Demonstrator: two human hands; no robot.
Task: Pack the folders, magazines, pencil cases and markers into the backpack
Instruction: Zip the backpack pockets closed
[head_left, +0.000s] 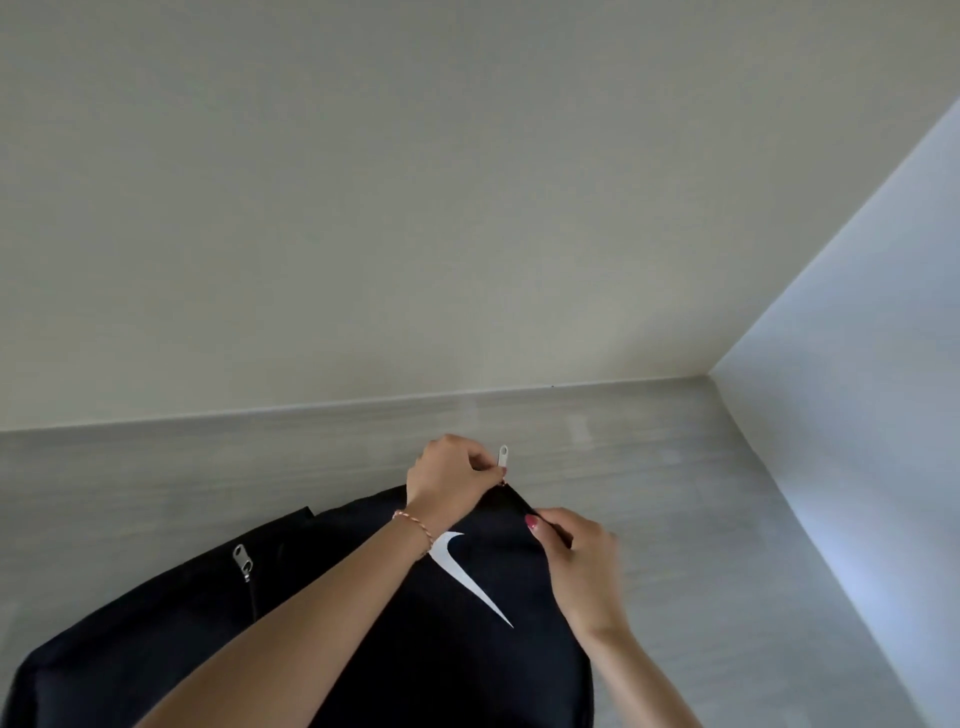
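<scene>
black backpack (322, 639) lying flat on grey table (701, 493), far corner near back wall (467, 208). left hand (447, 475) curled, pinching at silver zip pull (503, 458) on that corner, prob to run the zip. right hand (576, 558) fingers bent, pinching fabric at bag edge just beside, likely to keep it taut vs the pull. 2nd zip pull (242, 562) on left side, untouched. open table to the right up to side wall (857, 364); little gap behind. no folders, magazines, cases or markers in view.
</scene>
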